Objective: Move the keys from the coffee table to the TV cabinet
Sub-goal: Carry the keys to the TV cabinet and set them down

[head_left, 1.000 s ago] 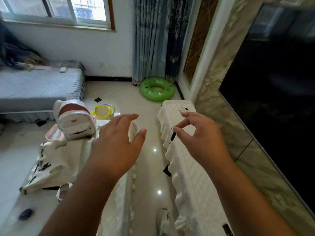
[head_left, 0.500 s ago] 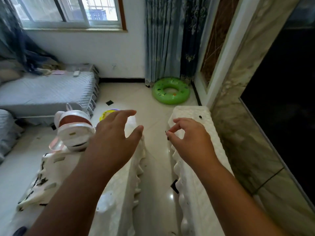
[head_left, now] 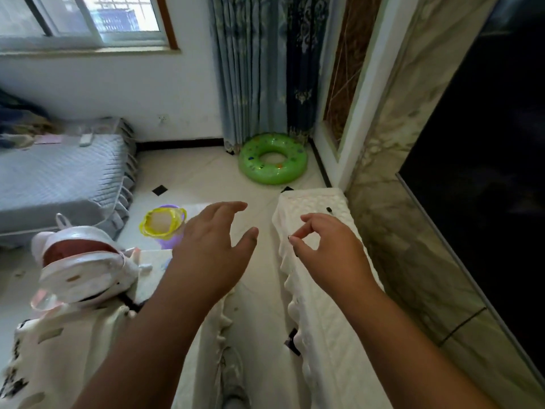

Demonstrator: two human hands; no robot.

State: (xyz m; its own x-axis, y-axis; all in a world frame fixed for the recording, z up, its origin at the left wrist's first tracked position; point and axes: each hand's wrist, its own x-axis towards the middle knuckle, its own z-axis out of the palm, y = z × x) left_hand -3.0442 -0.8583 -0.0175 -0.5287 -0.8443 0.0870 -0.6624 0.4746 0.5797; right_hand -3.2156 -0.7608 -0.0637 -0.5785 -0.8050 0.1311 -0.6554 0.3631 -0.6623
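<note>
Head view — left hand (head_left: 212, 249) spread, right hand (head_left: 330, 255) pinching dark keys (head_left: 295, 254) over the TV cabinet (head_left: 324, 349).

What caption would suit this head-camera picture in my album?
The right hand pinches the barely visible keys over the white-covered TV cabinet; the left hand hovers open alongside.

Legible text, labels, brands, numbers, signs: none recorded. Small coloured prints are noted on the green swim ring (head_left: 272, 177); they cannot be read.
</note>
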